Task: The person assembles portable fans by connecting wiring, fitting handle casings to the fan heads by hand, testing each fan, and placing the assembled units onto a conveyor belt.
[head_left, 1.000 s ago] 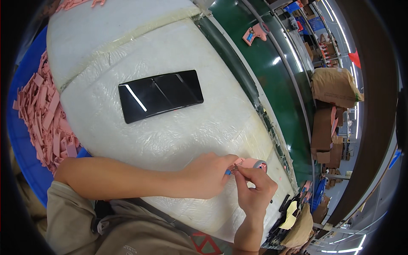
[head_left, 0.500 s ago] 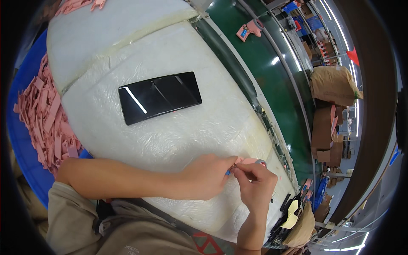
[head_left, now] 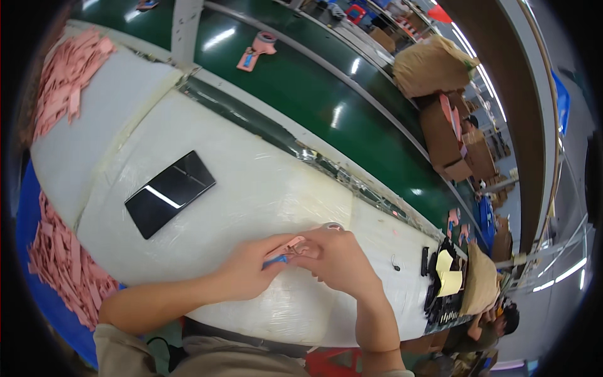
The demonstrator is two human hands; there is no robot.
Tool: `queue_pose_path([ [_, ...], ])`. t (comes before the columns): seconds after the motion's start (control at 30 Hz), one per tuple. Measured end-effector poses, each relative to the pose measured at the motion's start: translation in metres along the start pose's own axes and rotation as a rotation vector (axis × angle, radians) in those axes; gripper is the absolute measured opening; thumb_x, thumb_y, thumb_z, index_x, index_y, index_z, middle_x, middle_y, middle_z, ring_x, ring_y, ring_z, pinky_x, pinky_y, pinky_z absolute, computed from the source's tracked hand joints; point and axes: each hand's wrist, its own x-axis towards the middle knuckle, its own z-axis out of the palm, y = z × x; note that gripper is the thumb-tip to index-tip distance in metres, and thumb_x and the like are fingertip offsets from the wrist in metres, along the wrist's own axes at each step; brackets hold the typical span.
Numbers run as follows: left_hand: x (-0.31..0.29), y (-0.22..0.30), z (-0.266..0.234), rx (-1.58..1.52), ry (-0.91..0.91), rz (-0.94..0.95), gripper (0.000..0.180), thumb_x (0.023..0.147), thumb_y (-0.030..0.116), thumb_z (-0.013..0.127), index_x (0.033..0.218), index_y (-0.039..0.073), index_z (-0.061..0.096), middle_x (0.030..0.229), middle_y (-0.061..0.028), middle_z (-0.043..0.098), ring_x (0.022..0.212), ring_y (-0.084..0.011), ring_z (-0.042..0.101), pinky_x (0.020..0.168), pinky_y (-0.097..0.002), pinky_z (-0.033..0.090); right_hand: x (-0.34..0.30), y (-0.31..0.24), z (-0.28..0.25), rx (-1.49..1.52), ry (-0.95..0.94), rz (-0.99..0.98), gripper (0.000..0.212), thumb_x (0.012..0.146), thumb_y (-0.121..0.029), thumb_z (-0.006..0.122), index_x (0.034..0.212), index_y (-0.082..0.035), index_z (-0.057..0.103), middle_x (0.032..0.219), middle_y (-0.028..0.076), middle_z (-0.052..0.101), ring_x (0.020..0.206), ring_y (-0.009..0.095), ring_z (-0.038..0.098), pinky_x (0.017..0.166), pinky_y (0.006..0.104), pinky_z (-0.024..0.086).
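Observation:
Over the plastic-wrapped white work surface (head_left: 264, 182), my two hands meet around a pink plastic assembly (head_left: 294, 242). A blue piece sticks out of it at the left, and a grey ring shows above my right hand. My left hand (head_left: 246, 271) is closed on the blue end. From the other side, my right hand (head_left: 342, 259) grips the pink body, its fingertips at some thin wires. Both palms hide much of the assembly. A black glossy tablet or phone (head_left: 169, 193) lies flat, farther left.
Pink plastic pieces fill a blue tub (head_left: 28, 207) at left; another pink heap (head_left: 69, 78) lies far left. A green conveyor (head_left: 282, 94) runs beyond the table edge, carrying a similar pink assembly (head_left: 257, 51). Black parts (head_left: 433, 289) and a brown bag (head_left: 480, 279) sit right.
The view has turned, so the table and tablet appear rotated. My hands still hold the pink assembly, now with its inner side and blue piece more exposed; my right hand has come over its ring end.

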Motion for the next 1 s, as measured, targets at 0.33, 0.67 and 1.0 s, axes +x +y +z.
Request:
queue_pose_path([
  [0.33, -0.001, 0.005, 0.006, 0.12, 0.004, 0.036, 0.047, 0.089, 0.008, 0.069, 0.134, 0.003, 0.057, 0.11, -0.0165, 0.071, 0.094, -0.0245, 0.072, 0.081, -0.0327, 0.054, -0.001, 0.015, 0.003, -0.017, -0.018, -0.033, 0.025, 0.074, -0.018, 0.083, 0.091, -0.002, 0.073, 0.077, 0.015, 0.068, 0.069, 0.034, 0.06, 0.067, 0.0359, 0.051],
  [0.67, 0.005, 0.005, -0.001, 0.086, 0.217, -0.207, 0.03, 0.086, 0.021, 0.08, 0.105, -0.001, 0.073, 0.084, -0.0079, 0.074, 0.072, -0.0054, 0.062, 0.064, -0.0239, 0.049, -0.05, 0.06, -0.015, 0.468, 0.375, 0.043, 0.025, 0.082, -0.005, 0.078, 0.106, 0.0, 0.072, 0.105, 0.011, 0.072, 0.077, 0.011, 0.069, 0.062, 0.0219, 0.055],
  [1.0, 0.013, 0.004, -0.001, 0.036, 0.244, -0.311, 0.027, 0.085, 0.021, 0.081, 0.097, -0.002, 0.073, 0.083, -0.0061, 0.072, 0.074, -0.0037, 0.057, 0.065, -0.0222, 0.047, -0.062, 0.13, 0.01, 0.76, 0.59, 0.352, 0.01, 0.089, -0.005, 0.071, 0.095, 0.003, 0.07, 0.076, 0.003, 0.067, 0.067, 0.009, 0.061, 0.061, 0.0233, 0.049],
])
